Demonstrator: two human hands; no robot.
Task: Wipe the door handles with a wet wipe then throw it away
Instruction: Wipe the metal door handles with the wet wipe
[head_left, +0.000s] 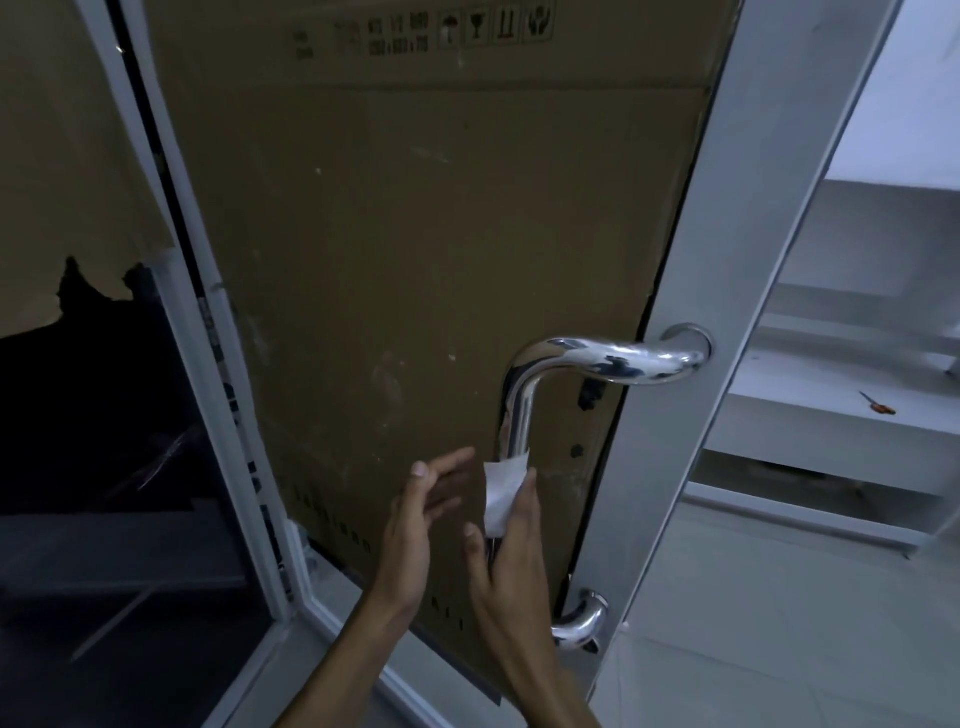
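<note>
A shiny chrome door handle (597, 358) curves out of the grey door frame, runs down as a vertical bar and rejoins the frame at the bottom. My right hand (511, 556) is wrapped around the bar's lower part, pressing a white wet wipe (501, 493) against the metal. The bar is hidden where the hand and wipe cover it. Just to the left, my left hand (415, 525) hovers with fingers spread, holding nothing and touching neither handle nor wipe.
Brown cardboard (415, 260) covers the door panel behind the handle. The grey door frame (727, 260) stands to the right. Pale steps (831, 415) lie beyond it, with a small orange-handled tool (878, 404) on one. A dark opening (104, 467) is at left.
</note>
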